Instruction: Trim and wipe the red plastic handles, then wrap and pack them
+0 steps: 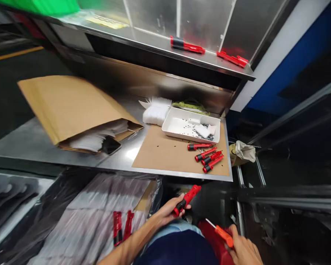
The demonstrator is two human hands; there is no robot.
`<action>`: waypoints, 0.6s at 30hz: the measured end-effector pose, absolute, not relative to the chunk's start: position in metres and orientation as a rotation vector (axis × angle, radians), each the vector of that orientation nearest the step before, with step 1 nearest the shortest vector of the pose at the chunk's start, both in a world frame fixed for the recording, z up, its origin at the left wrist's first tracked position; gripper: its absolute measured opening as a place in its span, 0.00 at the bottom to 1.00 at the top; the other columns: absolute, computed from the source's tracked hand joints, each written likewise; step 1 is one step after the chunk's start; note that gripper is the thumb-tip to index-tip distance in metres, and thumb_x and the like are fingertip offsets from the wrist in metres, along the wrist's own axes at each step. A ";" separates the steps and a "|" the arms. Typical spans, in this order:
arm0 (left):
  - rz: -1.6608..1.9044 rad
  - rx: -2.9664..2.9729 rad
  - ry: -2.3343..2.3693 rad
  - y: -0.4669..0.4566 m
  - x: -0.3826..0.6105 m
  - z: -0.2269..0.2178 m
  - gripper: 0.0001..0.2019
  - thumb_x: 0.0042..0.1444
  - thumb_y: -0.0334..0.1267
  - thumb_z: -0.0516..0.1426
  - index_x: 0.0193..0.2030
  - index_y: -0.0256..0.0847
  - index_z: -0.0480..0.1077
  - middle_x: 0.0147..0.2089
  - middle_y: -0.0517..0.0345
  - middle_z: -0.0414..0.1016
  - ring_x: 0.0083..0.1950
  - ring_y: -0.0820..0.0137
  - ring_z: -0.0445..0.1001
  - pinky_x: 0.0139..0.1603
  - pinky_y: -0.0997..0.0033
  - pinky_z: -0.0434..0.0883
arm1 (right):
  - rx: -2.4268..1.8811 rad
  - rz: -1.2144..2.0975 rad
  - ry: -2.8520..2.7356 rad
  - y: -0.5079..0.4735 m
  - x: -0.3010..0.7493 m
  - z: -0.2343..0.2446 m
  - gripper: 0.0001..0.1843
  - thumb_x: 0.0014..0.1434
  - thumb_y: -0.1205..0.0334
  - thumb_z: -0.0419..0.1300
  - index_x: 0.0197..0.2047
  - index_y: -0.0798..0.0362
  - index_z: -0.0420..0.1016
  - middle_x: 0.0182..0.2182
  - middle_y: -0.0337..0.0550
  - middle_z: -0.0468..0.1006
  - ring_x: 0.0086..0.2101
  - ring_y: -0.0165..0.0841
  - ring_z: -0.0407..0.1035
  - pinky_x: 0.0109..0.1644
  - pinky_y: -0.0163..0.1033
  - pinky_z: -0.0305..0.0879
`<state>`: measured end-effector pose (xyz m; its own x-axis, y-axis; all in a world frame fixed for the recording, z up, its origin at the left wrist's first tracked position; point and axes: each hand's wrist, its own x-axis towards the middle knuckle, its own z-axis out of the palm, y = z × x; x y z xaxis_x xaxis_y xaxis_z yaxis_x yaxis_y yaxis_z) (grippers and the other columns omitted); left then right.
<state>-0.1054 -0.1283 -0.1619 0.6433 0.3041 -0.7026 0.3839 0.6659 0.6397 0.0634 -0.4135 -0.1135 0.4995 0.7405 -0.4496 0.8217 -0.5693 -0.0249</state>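
My left hand [168, 211] is closed around a red-and-black tube-shaped part [191, 195], which looks like a flashlight body. It is held in front of my lap, just below the bench edge. My right hand [244, 248] grips a screwdriver [223, 235] by its orange handle, with the thin shaft pointing up and left, apart from the part. Several similar red-and-black parts [213, 158] lie on a brown cardboard sheet [160, 152] on the bench. Behind them is a white tray [176, 133] holding small dark screws and white pieces.
A large brown carton [68, 103] lies on the metal bench with white sheets inside, beside a dark phone-like object [111, 145]. Below left is a box of wrapped packs [82, 221], with two red parts [117, 226] on top. Two more red parts [191, 47] rest on the upper shelf.
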 end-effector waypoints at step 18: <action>-0.155 0.887 0.858 -0.187 -0.070 -0.175 0.28 0.63 0.55 0.53 0.58 0.33 0.73 0.31 0.54 0.77 0.21 0.71 0.73 0.19 0.75 0.65 | 2.426 -0.881 1.304 -0.341 0.059 -0.018 0.24 0.65 0.68 0.53 0.63 0.65 0.63 0.44 0.63 0.81 0.45 0.47 0.77 0.47 0.44 0.67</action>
<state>-0.0700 -0.1870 -0.1749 0.6664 0.2163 -0.7136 0.4518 0.6441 0.6172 0.0595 -0.3406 -0.0181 0.4167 0.6696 -0.6148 0.8203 -0.5685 -0.0632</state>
